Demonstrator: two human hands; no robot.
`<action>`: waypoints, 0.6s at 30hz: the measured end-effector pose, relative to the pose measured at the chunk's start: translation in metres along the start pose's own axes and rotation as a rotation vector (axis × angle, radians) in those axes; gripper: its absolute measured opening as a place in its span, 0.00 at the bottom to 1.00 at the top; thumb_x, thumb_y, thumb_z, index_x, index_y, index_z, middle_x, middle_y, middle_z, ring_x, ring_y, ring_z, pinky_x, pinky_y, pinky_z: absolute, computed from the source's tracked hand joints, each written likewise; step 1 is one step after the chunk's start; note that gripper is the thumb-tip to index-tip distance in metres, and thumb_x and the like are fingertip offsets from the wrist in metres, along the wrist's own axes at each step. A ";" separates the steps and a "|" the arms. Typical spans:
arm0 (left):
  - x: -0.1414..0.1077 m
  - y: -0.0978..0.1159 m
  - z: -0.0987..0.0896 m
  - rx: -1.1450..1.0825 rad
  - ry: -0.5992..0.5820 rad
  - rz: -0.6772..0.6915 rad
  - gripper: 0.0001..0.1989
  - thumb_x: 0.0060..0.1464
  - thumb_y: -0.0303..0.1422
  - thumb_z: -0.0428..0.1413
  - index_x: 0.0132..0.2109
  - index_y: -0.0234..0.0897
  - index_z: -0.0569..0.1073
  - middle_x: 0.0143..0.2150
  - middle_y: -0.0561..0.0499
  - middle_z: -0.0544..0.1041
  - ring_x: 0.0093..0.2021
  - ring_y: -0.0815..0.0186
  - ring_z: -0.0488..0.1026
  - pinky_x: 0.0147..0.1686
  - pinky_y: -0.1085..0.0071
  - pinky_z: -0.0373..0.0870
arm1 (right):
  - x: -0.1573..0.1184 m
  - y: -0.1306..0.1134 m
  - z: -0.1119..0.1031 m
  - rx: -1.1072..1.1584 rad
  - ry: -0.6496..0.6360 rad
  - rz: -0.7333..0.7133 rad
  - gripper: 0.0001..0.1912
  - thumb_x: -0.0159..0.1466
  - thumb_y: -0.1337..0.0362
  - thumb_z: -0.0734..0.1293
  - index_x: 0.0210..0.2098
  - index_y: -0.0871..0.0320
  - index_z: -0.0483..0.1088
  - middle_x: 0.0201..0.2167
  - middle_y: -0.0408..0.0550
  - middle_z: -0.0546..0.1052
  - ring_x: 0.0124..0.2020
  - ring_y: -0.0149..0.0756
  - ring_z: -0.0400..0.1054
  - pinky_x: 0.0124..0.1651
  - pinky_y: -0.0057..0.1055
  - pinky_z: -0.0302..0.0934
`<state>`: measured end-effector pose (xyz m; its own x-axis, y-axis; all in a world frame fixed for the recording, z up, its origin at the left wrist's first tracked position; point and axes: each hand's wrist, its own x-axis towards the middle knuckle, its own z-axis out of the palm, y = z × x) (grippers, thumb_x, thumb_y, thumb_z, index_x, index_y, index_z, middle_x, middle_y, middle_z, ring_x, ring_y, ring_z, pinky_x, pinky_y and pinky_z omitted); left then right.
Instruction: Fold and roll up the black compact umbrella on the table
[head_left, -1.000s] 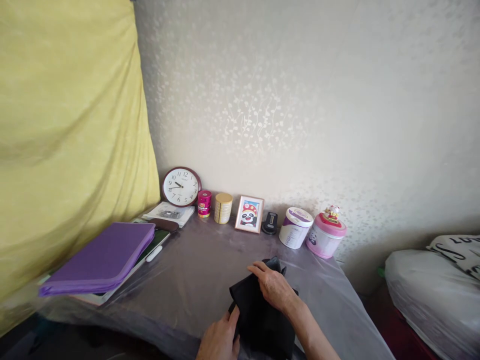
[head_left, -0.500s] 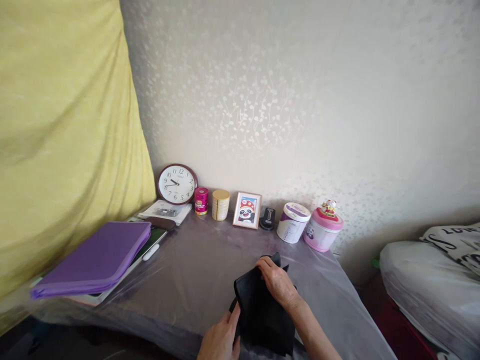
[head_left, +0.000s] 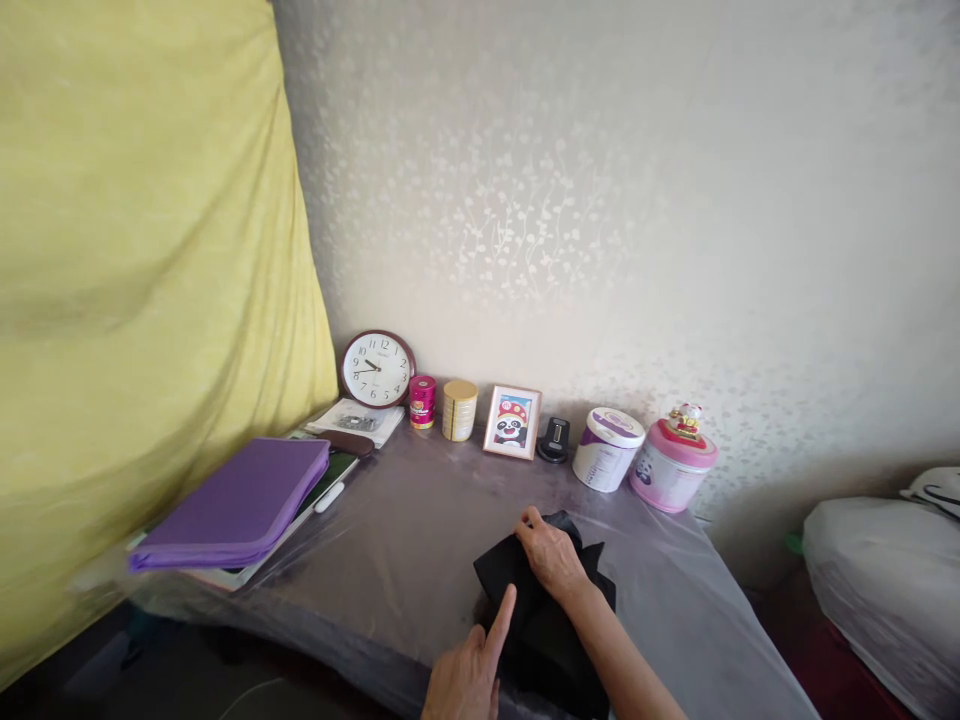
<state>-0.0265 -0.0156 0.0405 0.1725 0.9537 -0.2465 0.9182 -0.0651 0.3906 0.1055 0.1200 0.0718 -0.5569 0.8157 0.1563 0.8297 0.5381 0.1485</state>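
Note:
A black folded cloth-like item [head_left: 551, 640] lies at the table's front, its upper edge bunched into points. My right hand [head_left: 551, 555] is on its upper part, the fingers curled round the black material. Lower and to the left, my left hand [head_left: 471, 660] is at the item's left side with the index finger stretched out over it; the other fingers are bent and partly hidden, and nothing shows held in them.
Along the wall stand a clock [head_left: 378, 369], a pink can [head_left: 422, 402], a yellow-lidded can [head_left: 460, 411], a picture frame [head_left: 512, 423], a black device [head_left: 554, 441] and two tubs [head_left: 607, 450]. A purple folder [head_left: 232, 505] lies left on the grey table [head_left: 375, 560].
The view has swung slightly left. My left index finger has come off the item's edge and now points out. The black material's left corner has spread outward, and its top is more bunched.

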 end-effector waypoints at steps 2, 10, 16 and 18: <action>0.002 -0.001 0.000 0.058 -0.012 0.024 0.45 0.45 0.20 0.47 0.64 0.49 0.32 0.47 0.46 0.71 0.43 0.58 0.72 0.41 0.65 0.69 | 0.001 -0.001 -0.001 0.002 -0.015 0.005 0.13 0.64 0.72 0.55 0.38 0.56 0.70 0.44 0.49 0.69 0.31 0.30 0.72 0.29 0.23 0.61; 0.006 -0.008 0.007 0.045 0.056 0.055 0.45 0.44 0.24 0.50 0.65 0.43 0.34 0.48 0.43 0.71 0.43 0.55 0.72 0.42 0.62 0.69 | -0.020 -0.003 -0.005 0.208 0.113 0.071 0.11 0.64 0.69 0.56 0.45 0.55 0.63 0.46 0.48 0.68 0.33 0.30 0.71 0.30 0.23 0.62; 0.003 -0.008 0.001 -0.024 0.070 0.054 0.44 0.47 0.28 0.51 0.65 0.40 0.33 0.47 0.45 0.73 0.44 0.54 0.71 0.43 0.60 0.67 | -0.076 0.012 0.001 0.416 0.107 0.128 0.07 0.64 0.66 0.57 0.38 0.55 0.65 0.37 0.46 0.70 0.32 0.32 0.70 0.35 0.27 0.65; 0.003 -0.009 -0.001 -0.027 0.061 0.056 0.43 0.48 0.29 0.51 0.65 0.39 0.34 0.46 0.45 0.74 0.44 0.55 0.71 0.43 0.61 0.67 | -0.089 0.015 0.006 0.479 0.132 0.167 0.08 0.64 0.65 0.56 0.37 0.55 0.66 0.36 0.45 0.71 0.33 0.32 0.71 0.36 0.27 0.65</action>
<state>-0.0347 -0.0117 0.0371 0.2008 0.9649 -0.1691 0.8976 -0.1121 0.4263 0.1676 0.0563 0.0540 -0.3901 0.8816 0.2657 0.8145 0.4650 -0.3470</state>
